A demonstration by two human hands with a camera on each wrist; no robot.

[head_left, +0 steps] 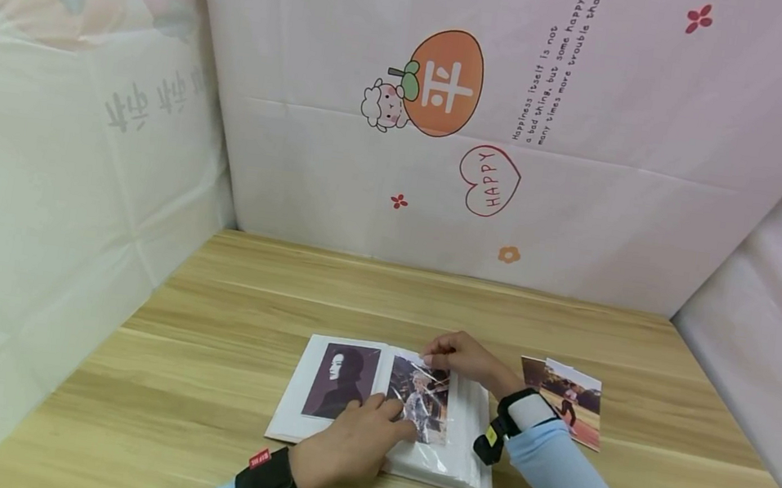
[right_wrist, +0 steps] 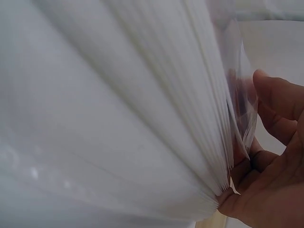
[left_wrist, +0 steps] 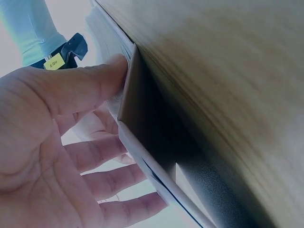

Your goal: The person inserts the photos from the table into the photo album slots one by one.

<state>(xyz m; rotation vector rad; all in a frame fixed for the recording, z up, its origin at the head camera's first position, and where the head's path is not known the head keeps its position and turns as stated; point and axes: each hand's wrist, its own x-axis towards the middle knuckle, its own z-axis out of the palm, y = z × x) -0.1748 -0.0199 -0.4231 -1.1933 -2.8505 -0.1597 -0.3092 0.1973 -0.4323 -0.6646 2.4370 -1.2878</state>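
A photo album (head_left: 286,420) lies open, with a dark portrait photo (head_left: 341,382) on its left page and another photo (head_left: 438,419) under a glossy clear sleeve on its right page. My left hand (head_left: 357,442) rests across the lower middle, fingers extended over the pages; in the left wrist view, the thumb of the left hand (left_wrist: 52,137) touches the page edges beside the cover (left_wrist: 152,161). At the right page's top edge, my right hand (head_left: 468,359) pinches the clear sleeve. The right wrist view shows the right hand (right_wrist: 280,175) with curled fingers at the sleeve (right_wrist: 244,107), beside the stacked pages (right_wrist: 142,114).
Loose photos (head_left: 586,393) overlap on the wooden table (head_left: 197,367) to the album's right, partly behind my right wrist. White printed cloth (head_left: 588,212) hangs behind the table and along both sides.
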